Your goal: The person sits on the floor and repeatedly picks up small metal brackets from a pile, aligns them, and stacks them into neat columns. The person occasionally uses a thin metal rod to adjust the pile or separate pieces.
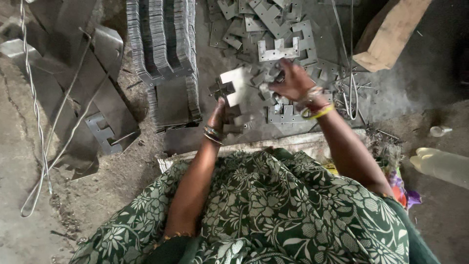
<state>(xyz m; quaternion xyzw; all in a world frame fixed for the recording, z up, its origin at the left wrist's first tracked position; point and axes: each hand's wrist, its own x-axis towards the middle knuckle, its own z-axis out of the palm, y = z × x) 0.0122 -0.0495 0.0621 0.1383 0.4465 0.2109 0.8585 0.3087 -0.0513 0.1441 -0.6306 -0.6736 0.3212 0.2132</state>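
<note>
My left hand [218, 113] holds a small stack of flat, notched grey metal plates [233, 87], tilted up so the top one catches the light. My right hand [292, 79] reaches into a loose heap of the same stamped plates [278, 29] on the floor ahead, fingers closed on a small piece; which piece is hard to make out. Both wrists wear bangles. My green floral-patterned clothing fills the bottom of the view.
Neat rows of stacked plates [163, 44] stand at the upper left of my hands. Bent sheet-metal scraps [105, 105] and a wire loop [36, 132] lie at left. A wooden block [388, 34] sits upper right, and a plastic bottle [442, 166] at right.
</note>
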